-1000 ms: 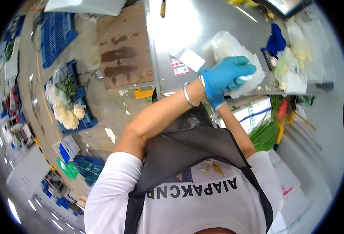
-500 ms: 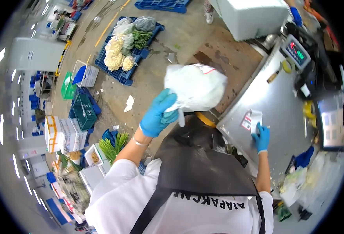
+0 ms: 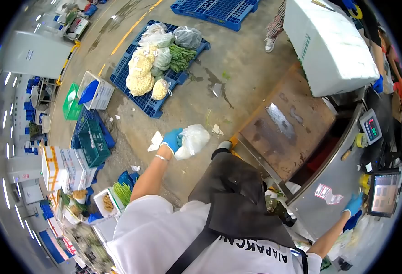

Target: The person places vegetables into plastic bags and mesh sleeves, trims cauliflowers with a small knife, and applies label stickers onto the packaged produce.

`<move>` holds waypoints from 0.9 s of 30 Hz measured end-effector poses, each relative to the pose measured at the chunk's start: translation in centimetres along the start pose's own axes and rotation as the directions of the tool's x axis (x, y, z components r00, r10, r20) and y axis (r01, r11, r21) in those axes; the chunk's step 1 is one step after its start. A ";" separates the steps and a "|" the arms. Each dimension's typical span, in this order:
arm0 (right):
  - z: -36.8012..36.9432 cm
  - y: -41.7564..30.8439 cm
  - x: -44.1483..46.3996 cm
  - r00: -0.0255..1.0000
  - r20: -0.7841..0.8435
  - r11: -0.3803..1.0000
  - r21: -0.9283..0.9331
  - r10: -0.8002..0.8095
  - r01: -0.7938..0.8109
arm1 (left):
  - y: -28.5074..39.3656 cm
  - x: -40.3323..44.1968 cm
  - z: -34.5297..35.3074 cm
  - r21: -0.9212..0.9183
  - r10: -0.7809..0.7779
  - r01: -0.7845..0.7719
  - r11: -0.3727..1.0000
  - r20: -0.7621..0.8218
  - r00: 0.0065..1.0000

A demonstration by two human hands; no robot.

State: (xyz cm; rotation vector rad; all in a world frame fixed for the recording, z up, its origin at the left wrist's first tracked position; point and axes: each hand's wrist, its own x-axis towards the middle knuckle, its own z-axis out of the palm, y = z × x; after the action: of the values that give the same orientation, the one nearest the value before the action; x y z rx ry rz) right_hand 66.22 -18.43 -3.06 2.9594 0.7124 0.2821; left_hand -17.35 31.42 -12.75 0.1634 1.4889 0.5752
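My left hand point(image 3: 172, 139), in a blue glove, is closed on the gathered end of a white plastic bag point(image 3: 194, 141), held out over the floor. The bag's contents are hidden. At the right, my right hand point(image 3: 355, 204), also gloved in blue, is at the edge of a tablet-like screen point(image 3: 384, 194), with its fingers stretched out and nothing visible in them. Labels on white backing paper point(image 3: 328, 194) lie on the metal table point(image 3: 313, 212) left of that hand.
A blue pallet point(image 3: 150, 107) holds bagged produce point(image 3: 139, 75). A large white foam box point(image 3: 331, 50) stands beyond the brown board point(image 3: 285, 132). A lit scale point(image 3: 370, 127) is at the right. Another person's leg point(image 3: 275, 27) and gloved hand point(image 3: 378, 84) show near the box. Crates point(image 3: 93, 144) stand left.
The bag was on the metal table, then lifted away in my left hand, and is now lower and further left. My right hand has moved off the labels to the screen. The view has turned.
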 end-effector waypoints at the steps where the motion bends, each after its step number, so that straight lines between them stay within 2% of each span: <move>1: -4.3 -4.1 0.0 0.998 -0.044 0.993 0.115 0.033 -0.027 | 2.4 3.6 -2.0 -0.001 -0.032 0.032 0.999 -0.026 0.999; 2: -10.4 -10.9 -1.4 0.997 -0.017 0.997 0.001 0.080 -0.080 | 5.3 6.0 -3.7 0.085 0.087 -0.093 0.992 0.074 0.993; 3: -11.9 -13.8 -2.4 0.997 -0.073 0.996 0.081 -0.021 0.027 | 8.9 8.1 -3.8 0.126 0.160 -0.175 0.976 0.118 0.980; 5: -14.3 -16.3 -5.4 0.961 -0.202 0.953 0.200 -0.188 0.228 | 17.4 11.1 -3.2 0.146 0.301 -0.314 0.938 0.106 0.948; 7: -15.3 -17.8 -9.4 0.971 -0.108 0.924 0.302 -0.211 0.235 | 26.0 13.5 -2.8 0.151 0.438 -0.448 0.881 0.096 0.894; 9: -15.5 -18.4 -14.2 0.988 0.038 0.948 0.288 -0.150 0.133 | 33.6 15.6 -3.3 0.167 0.536 -0.545 0.821 0.101 0.838; 10: -15.0 -17.3 -16.9 0.985 0.073 0.956 0.261 -0.154 0.130 | 36.6 17.1 -3.1 0.176 0.564 -0.575 0.799 0.113 0.818; 11: -15.9 -18.4 -19.6 0.982 0.177 0.973 0.231 -0.071 0.029 | 38.9 18.7 -3.1 0.193 0.577 -0.586 0.787 0.105 0.810; 13: -17.3 -20.8 -24.4 0.974 0.227 0.935 0.340 0.027 -0.105 | 41.5 22.2 -3.2 0.241 0.568 -0.560 0.793 0.041 0.822; 14: -16.3 -20.8 -26.6 0.968 0.242 0.907 0.387 0.074 -0.166 | 41.8 23.9 -2.7 0.241 0.527 -0.511 0.825 -0.002 0.850; 15: -15.1 -20.5 -29.2 0.978 0.208 0.931 0.348 0.037 -0.109 | 41.3 25.7 -2.2 0.186 0.440 -0.431 0.883 -0.006 0.898; 16: -14.4 -21.3 -31.3 0.957 0.266 0.894 0.394 0.112 -0.214 | 40.8 28.1 -0.9 0.020 0.207 -0.207 0.978 -0.001 0.978; 17: -13.6 -21.6 -33.4 0.933 0.348 0.885 0.401 0.090 -0.235 | 37.5 30.0 -0.3 0.024 0.130 -0.137 0.990 0.180 0.975; 18: -15.1 -24.1 -34.8 0.881 0.432 0.778 0.479 0.193 -0.406 | 34.6 31.3 2.3 0.035 0.052 -0.069 0.997 0.352 0.935; 19: -12.7 -23.4 -37.2 0.884 0.459 0.863 0.406 0.090 -0.299 | 30.1 30.5 6.0 0.055 0.101 -0.119 0.991 0.250 0.963; 20: -11.9 -23.8 -39.1 0.847 0.532 0.878 0.392 0.028 -0.275 | 26.5 32.9 7.9 0.150 -0.207 0.147 0.978 0.585 0.784; 21: -10.0 -23.2 -41.5 0.793 0.610 0.859 0.406 -0.001 -0.311 | 21.2 32.8 10.8 0.202 -0.396 0.391 0.898 0.759 0.518; 22: -10.2 -23.9 -43.3 0.754 0.656 0.856 0.369 0.036 -0.362 | 15.5 27.8 14.7 0.315 -0.352 0.218 0.924 0.472 0.808; 23: -10.1 -24.3 -45.0 0.709 0.703 0.835 0.357 0.055 -0.418 | 11.3 32.2 17.5 0.480 -0.496 0.199 0.855 0.641 0.585; 24: -9.6 -24.2 -46.7 0.680 0.730 0.811 0.355 0.070 -0.465 | 4.5 24.0 21.3 0.596 -0.370 0.005 0.803 0.492 0.788; 25: -9.0 -23.9 -48.6 0.645 0.760 0.784 0.352 0.080 -0.511 | -0.9 16.0 25.1 0.721 -0.319 -0.164 0.673 0.483 0.815; 26: -8.7 -23.3 -50.2 0.634 0.767 0.766 0.352 0.093 -0.538 | -5.9 12.1 28.4 0.778 -0.406 -0.158 0.608 0.476 0.780; 27: -8.2 -22.8 -51.7 0.623 0.775 0.746 0.355 0.102 -0.563 | -10.5 4.3 31.3 0.786 -0.445 -0.308 0.535 0.573 0.688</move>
State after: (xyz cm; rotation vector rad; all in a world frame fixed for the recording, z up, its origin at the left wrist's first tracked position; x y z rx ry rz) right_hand 9.31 -21.59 -6.05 3.2635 0.0713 -1.2729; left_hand 15.47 31.96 -18.19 0.9996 0.8134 -0.3832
